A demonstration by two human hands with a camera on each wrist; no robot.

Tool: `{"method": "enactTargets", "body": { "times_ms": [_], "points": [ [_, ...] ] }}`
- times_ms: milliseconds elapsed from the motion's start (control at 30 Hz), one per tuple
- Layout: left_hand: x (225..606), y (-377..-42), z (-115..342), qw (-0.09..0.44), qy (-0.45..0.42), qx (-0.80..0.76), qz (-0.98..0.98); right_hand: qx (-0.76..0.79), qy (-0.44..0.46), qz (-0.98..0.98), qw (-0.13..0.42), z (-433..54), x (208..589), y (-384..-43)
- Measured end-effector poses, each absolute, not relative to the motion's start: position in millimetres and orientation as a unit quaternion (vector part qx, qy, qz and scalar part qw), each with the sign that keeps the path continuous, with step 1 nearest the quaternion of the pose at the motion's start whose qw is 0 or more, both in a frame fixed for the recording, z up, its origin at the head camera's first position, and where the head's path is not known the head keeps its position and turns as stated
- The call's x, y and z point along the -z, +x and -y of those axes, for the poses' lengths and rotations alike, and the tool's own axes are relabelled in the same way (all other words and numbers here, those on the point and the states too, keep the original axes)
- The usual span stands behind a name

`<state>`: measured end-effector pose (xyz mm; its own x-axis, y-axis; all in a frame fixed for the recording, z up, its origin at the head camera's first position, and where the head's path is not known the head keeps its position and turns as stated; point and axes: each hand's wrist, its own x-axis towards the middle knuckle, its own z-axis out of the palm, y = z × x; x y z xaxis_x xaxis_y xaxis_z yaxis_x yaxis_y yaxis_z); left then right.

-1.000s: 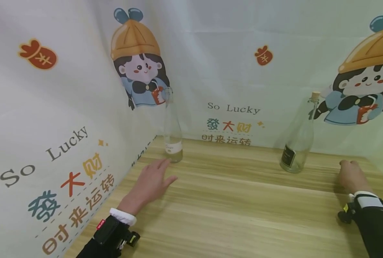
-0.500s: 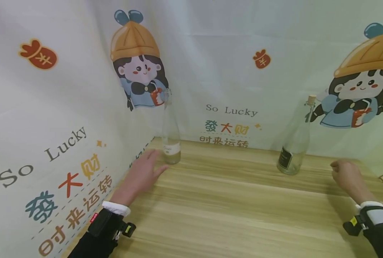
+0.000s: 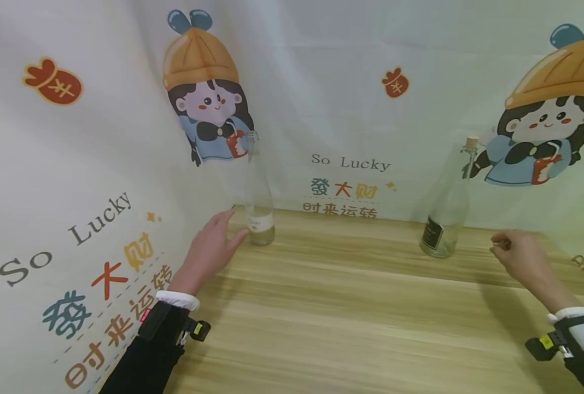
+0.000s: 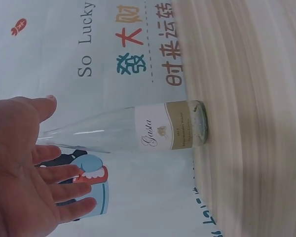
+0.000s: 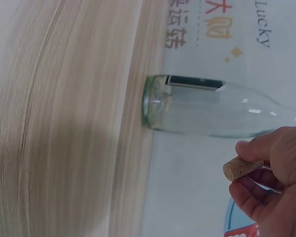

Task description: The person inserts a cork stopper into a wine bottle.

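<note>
Between its thumb and fingers my right hand (image 3: 525, 260) pinches a small cork (image 5: 238, 169), plain in the right wrist view. Just left of that hand stands a clear glass bottle (image 3: 447, 210) with a dark label and a cork stopper (image 3: 472, 143) in its neck. At the back left is a second clear glass bottle (image 3: 260, 189); its label (image 4: 163, 126), white and gold, reads "Gasta". My left hand (image 3: 207, 249) is held beside this bottle on its left, thumb apart and fingers spread loosely, with nothing in its grasp.
Both bottles stand upright near the back edge of the wood-grain table (image 3: 351, 306). White printed cloth (image 3: 316, 82) with cartoon figures and lettering hangs close behind the table and along its left side.
My left hand has moved from in front of the left bottle to its left side, slightly up. The right hand has come left, nearer the right bottle; both bottles stay standing.
</note>
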<state>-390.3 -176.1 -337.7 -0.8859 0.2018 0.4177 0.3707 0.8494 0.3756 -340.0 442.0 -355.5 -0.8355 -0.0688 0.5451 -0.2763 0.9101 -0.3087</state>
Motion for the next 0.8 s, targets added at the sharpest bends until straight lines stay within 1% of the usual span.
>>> {"method": "enactTargets", "body": {
  "times_ms": [233, 600, 800],
  "points": [
    [329.8, -399.7, 174.3, 0.199, -0.141, 0.260, 0.934, -0.184, 0.102, 0.942, 0.262, -424.4, 344.9, -326.9],
    [326.4, -427.6, 181.2, 0.168, -0.123, 0.386, 0.899, -0.201, 0.118, 0.936, 0.262, -392.4, 331.7, -315.8],
    [321.5, -445.4, 180.6, 0.167, -0.120, 0.412, 0.888, -0.210, 0.131, 0.933, 0.263, -380.3, 329.9, -308.9]
  ]
}}
